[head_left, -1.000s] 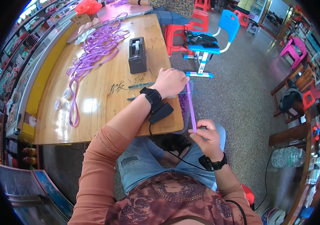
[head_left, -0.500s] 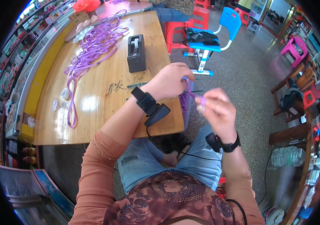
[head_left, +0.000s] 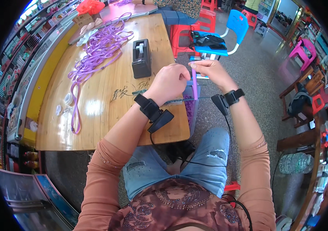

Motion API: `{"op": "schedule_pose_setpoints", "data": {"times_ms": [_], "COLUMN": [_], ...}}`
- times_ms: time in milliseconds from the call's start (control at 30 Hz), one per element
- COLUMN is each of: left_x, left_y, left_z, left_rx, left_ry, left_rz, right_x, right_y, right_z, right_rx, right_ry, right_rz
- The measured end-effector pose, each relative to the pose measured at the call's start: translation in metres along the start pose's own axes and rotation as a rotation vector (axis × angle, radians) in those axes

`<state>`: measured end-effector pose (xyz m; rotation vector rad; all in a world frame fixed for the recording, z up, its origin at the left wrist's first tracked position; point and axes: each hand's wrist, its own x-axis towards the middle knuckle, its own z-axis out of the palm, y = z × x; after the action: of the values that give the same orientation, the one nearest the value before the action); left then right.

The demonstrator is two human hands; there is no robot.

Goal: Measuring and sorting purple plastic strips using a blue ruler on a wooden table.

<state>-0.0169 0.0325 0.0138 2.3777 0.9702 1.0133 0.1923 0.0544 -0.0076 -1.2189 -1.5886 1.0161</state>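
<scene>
My right hand (head_left: 211, 71) is closed in a pinch on the upper end of a purple ribbon (head_left: 194, 87), beyond the table's right edge. The ribbon runs down flat and straight to a thin dark rod (head_left: 204, 97) sticking out sideways past the edge; it seems to pass around the rod. Close beside it, my left hand (head_left: 169, 81) is closed with curled fingers, and what they hold is hidden. Below the rod, a clear plastic bin (head_left: 195, 115) contains purple pieces. On the table lies a long tangled heap of purple ribbon (head_left: 98, 48).
A black tape dispenser (head_left: 141, 63) stands on the wooden table (head_left: 106, 131), with a small white roll (head_left: 68, 99) farther left. Past the table are a blue chair (head_left: 237, 27) with a black item on it and red stools (head_left: 179, 38). Cables run from both wrist straps.
My right hand has moved up and away from me to beside the left hand, drawing the ribbon straight above the rod. My left hand has shifted slightly left.
</scene>
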Motion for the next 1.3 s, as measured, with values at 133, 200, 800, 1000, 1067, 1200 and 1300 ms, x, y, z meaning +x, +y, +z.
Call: {"op": "schedule_pose_setpoints", "data": {"times_ms": [133,200,800,1000,1067,1200,1300], "left_x": [-0.001,-0.001,0.0,0.0,0.0,0.001,0.001], "left_y": [-0.001,-0.001,-0.006,-0.006,-0.002,-0.005,-0.004], "left_z": [0.002,0.002,0.01,0.009,0.007,0.01,0.01], "left_rx": [-0.008,-0.005,-0.004,-0.011,-0.033,-0.018,-0.013], "left_ry": [0.0,-0.005,-0.022,-0.003,-0.053,-0.031,-0.043], "left_rz": [0.012,0.008,-0.088,-0.048,-0.07,-0.009,-0.041], "right_x": [0.004,0.003,0.008,0.002,0.001,0.002,0.002], "right_y": [0.01,0.007,0.023,0.034,0.039,0.043,0.037], "right_z": [0.001,0.003,0.004,0.014,0.015,0.015,0.016], "right_rx": [0.068,0.138,0.356,0.44,0.451,0.53,0.533], "right_ry": [-0.05,-0.051,-0.118,-0.11,-0.108,-0.093,-0.072], "right_rz": [0.08,0.101,0.258,0.303,0.304,0.289,0.286]}}
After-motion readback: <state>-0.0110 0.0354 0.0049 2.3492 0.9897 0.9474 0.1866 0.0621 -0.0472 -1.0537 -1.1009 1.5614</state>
